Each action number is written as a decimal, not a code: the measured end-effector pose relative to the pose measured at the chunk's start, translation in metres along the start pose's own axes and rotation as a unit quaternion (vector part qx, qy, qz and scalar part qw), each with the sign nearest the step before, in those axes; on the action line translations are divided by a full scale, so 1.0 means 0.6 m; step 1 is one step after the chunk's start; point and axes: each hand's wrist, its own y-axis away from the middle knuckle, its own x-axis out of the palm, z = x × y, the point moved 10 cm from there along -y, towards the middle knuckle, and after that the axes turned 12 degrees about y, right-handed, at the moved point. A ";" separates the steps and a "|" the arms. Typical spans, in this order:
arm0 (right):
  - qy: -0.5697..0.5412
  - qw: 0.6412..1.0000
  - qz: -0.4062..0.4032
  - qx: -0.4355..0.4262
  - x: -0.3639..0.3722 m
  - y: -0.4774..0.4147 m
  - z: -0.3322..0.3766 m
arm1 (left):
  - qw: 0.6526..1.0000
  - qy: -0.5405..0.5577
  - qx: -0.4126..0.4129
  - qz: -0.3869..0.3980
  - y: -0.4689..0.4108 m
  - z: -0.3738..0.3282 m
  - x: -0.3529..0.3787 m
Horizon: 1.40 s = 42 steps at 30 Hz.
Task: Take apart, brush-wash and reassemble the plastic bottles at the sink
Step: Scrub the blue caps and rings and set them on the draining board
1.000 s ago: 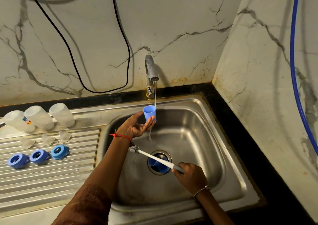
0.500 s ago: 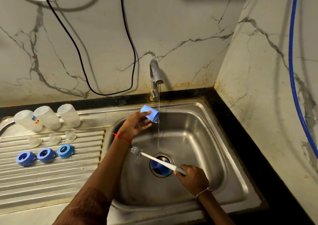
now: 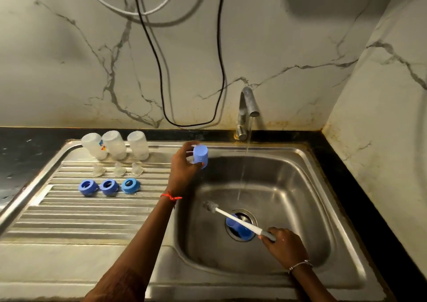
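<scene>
Left hand (image 3: 184,170) is pinching a small light-blue plastic cup-shaped cap (image 3: 200,156) between thumb and fingers, closed end tipped up toward the camera. It's up by the back-left corner of the stainless steel sink basin (image 3: 300,186), right over the edge where the basin meets the ribbed steel drainboard (image 3: 92,220). The cap is well left of the thin stream of water (image 3: 243,170) falling from the grey metal tap (image 3: 248,107), so it's not under the flow.

Right hand (image 3: 285,247) is low at the front of the basin, fingers wrapped round the grey grip of a white-handled bottle brush (image 3: 235,219). The brush slants up to the left, and its little grey bristle head hangs in the air just below the left wrist, touching nothing. Under the handle, dark blue plastic caps (image 3: 240,231) sit in the drain hole; can't tell how many.

On the drainboard, all well apart from both hands:
- 3 translucent plastic bottle bodies (image 3: 115,145), mouth down, along the back edge
- 3 clear silicone teats (image 3: 119,169) in a row just in front of them
- 3 blue plastic screw rings (image 3: 108,186) in a row in front of those

Also a red thread (image 3: 171,197) on the left wrist, a silver bracelet (image 3: 299,264) on the right, and a black cable (image 3: 159,70) looping down the marble wall behind.
</scene>
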 end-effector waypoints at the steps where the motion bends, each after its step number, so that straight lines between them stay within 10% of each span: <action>1: 0.001 1.000 0.009 0.002 0.001 -0.001 0.002 | 1.000 -0.003 -0.003 -0.022 0.005 0.000 -0.030; 17: 0.017 0.998 0.039 0.046 -0.010 0.004 0.007 | 0.960 -0.062 -0.109 -0.250 0.184 0.118 -0.349; 32: 0.023 0.999 0.008 0.045 -0.005 0.001 0.001 | 0.948 -0.149 -0.144 -0.240 0.192 0.152 -0.347; 42: 0.008 0.989 -0.095 0.112 -0.029 0.000 -0.027 | 0.961 -0.212 0.049 -0.170 0.128 0.062 -0.142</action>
